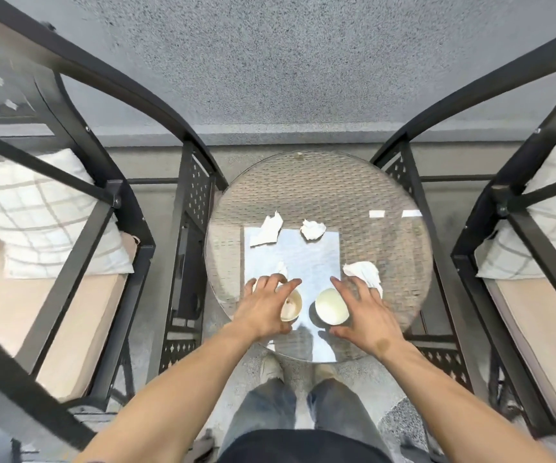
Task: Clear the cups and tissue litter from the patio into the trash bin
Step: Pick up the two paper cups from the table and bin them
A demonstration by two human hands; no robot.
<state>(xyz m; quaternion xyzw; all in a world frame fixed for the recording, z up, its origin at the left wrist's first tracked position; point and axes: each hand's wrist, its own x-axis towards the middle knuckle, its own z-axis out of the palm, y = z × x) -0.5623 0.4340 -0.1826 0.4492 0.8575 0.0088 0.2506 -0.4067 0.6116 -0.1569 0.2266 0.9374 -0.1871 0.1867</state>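
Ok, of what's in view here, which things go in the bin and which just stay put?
For the bin:
stained cup by the left hand
clean cup by the right hand
flat tissue
crumpled tissue
tissue at right

Stays:
glass table
left chair
right chair
cushions

The person has bare arms with no sleeves showing, a dark top [303,447], blue jeans [266,409] and light shoes [271,367].

Both bare forearms extend forward; left hand [263,307] and right hand [367,312] spread, palms down (fingers splayed, neither grip closed).
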